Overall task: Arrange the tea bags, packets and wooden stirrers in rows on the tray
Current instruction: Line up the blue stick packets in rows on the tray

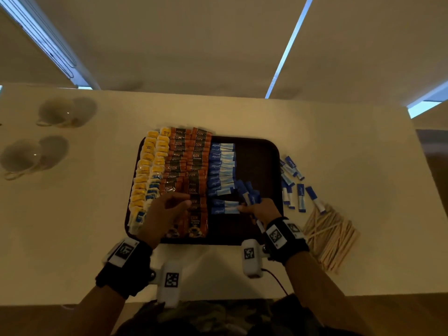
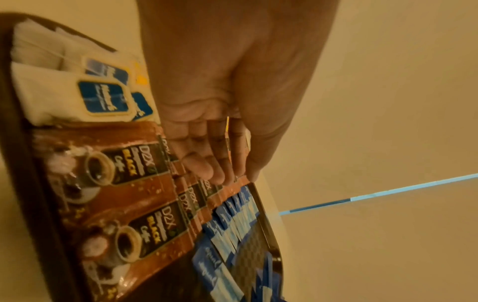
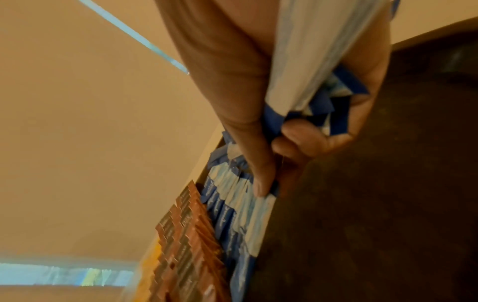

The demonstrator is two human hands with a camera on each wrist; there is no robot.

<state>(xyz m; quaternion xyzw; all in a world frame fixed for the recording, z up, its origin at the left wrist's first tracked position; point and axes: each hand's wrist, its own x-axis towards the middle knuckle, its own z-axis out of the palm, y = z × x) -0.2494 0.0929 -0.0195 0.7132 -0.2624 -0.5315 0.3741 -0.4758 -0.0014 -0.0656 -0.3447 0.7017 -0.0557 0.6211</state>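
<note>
Laying the blue packets row on the tray (image 1: 264, 151)

Right hand (image 1: 260, 210) clamps a bundle of blue packets (image 1: 247, 194), thumb pressing 1 into the row (image 1: 221, 166) beyond its tip; left hand (image 1: 164, 212), fingers straight and together, rests on coffee packets (image 1: 191, 163). Next, I'd guess: feed another packet down, then fetch the stirrers (image 1: 329, 236).

Office pantry or hotel tea station by the look, pale desk (image 1: 339, 141) under drawn roller blinds (image 1: 194, 44), dark tray (image 1: 261, 151) of coffee sachets (image 1: 194, 166), two glass cups (image 1: 58, 115) at one side
</note>
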